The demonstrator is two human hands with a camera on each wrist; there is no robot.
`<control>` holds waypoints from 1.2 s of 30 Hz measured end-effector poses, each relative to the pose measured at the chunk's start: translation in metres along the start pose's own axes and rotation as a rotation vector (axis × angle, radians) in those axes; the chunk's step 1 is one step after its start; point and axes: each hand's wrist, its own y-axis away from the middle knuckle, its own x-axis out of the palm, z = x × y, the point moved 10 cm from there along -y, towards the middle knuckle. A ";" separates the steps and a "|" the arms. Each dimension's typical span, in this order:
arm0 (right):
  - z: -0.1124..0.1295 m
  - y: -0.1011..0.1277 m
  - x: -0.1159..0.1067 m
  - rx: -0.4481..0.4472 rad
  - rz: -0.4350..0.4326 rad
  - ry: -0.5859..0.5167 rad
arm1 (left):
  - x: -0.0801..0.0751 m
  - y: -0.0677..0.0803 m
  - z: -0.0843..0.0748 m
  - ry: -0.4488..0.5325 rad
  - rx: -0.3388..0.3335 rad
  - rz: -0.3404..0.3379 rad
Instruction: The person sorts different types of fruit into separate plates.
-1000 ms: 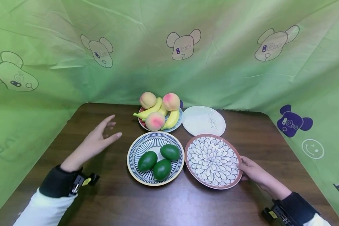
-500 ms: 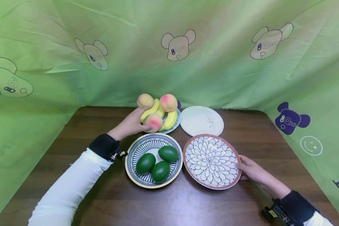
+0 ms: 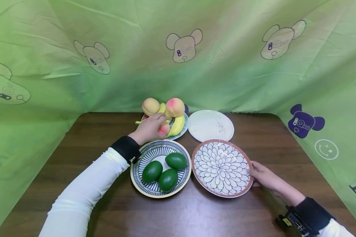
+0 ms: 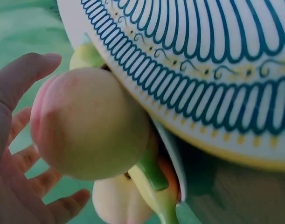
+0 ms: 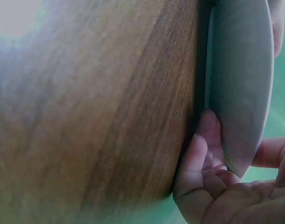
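My left hand [image 3: 150, 127] reaches over the front peach [image 3: 164, 129] on the far fruit plate [image 3: 184, 130]. In the left wrist view, its thumb and spread fingers stand around the peach [image 4: 88, 123], with gaps between them and the fruit. Bananas [image 3: 178, 125] and two more peaches, one pale [image 3: 150, 106] and one pinker [image 3: 175, 107], share that plate. My right hand [image 3: 265, 177] pinches the rim of a brown-rimmed plate with a petal pattern [image 3: 222, 168]. The thumb lies on top, and fingers curl beneath the plate's underside [image 5: 240, 84].
A blue-patterned, yellow-rimmed dish [image 3: 136, 177] holds three dark green avocados [image 3: 152, 171] below my left wrist. Behind the petal plate lies a white plate with a sprig design [image 3: 207, 125]. Green printed cloth [image 3: 130, 72] surrounds the brown wooden table [image 3: 154, 217].
My left hand has moved right and away from me, from above the table's left side to the front peach. The right hand keeps its grip on the petal plate.
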 end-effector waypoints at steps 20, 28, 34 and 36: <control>0.001 0.000 0.002 -0.026 -0.020 -0.024 | 0.018 0.003 -0.006 -0.106 0.058 -0.024; 0.001 0.000 0.003 -0.023 -0.026 -0.023 | 0.018 0.003 -0.008 -0.140 0.111 -0.044; 0.001 0.000 0.002 -0.005 -0.023 -0.020 | 0.013 0.004 -0.009 -0.122 0.119 -0.041; 0.000 0.000 0.002 0.000 -0.022 -0.022 | 0.012 0.003 -0.009 -0.125 0.122 -0.036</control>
